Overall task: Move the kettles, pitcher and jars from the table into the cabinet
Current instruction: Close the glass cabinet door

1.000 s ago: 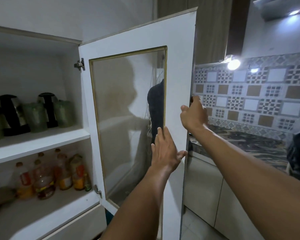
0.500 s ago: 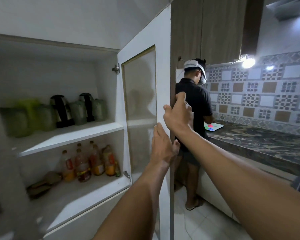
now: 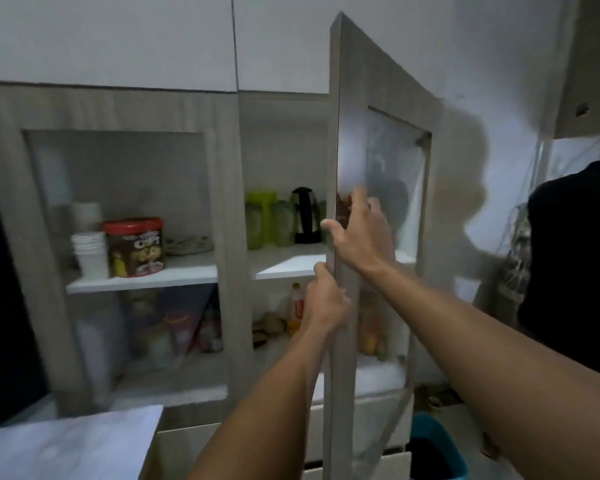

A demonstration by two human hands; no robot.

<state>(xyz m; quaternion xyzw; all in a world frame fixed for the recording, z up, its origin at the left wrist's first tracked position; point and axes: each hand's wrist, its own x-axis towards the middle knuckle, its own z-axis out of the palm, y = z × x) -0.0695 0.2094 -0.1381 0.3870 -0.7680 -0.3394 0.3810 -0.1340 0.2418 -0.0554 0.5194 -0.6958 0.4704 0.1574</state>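
Both my hands grip the cabinet door (image 3: 381, 98): left hand (image 3: 326, 306) and right hand (image 3: 361, 237) curled around its edge. Upper shelf (image 3: 284, 263) holds green jars (image 3: 278, 220), pitcher (image 3: 261, 216), black kettle (image 3: 305, 216).

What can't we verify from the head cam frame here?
- Second kettle: head view, the door edge and frosted pane cover the shelf beyond the black kettle.
- Lower-shelf bottles: partly behind the left hand and motion blur.
- Right hand fingertips: wrapped behind the door edge.
- Table: cut off by the bottom-left frame edge.
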